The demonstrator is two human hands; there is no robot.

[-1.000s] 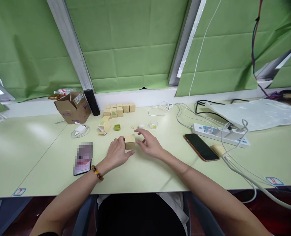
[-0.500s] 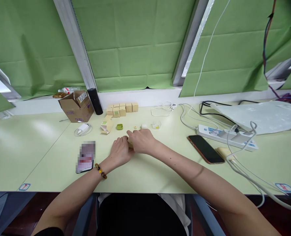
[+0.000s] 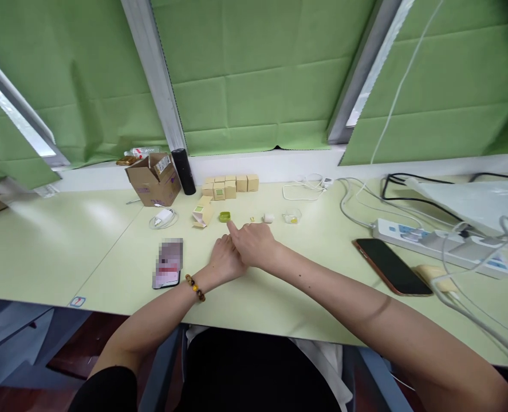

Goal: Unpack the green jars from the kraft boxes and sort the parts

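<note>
My left hand [image 3: 225, 260], a beaded bracelet on its wrist, rests low over the table with its fingers curled. Against it, from the right, presses my right hand [image 3: 255, 245], its fingers closed and overlapping the left fingers. Both hands close round a small cardboard box, which showed between them a moment ago and is now hidden. Just beyond the fingers lie a small green tray [image 3: 224, 217], a tiny yellow piece [image 3: 252, 219], a white roll-like piece [image 3: 268, 218] and a clear cup [image 3: 292, 216] with something yellow in it. An opened small carton [image 3: 203, 212] stands left of the tray.
Several small cartons [image 3: 230, 189] are grouped at the back, near a larger cardboard box [image 3: 154, 182] and a black cylinder [image 3: 184, 171]. Phones lie left [image 3: 168, 263] and right [image 3: 391, 266]. A power strip [image 3: 438, 247] with loose cables occupies the right side.
The head view has turned slightly left, so the scene sits further right. My hands stay together; the cardboard side seen between them is now covered.
</note>
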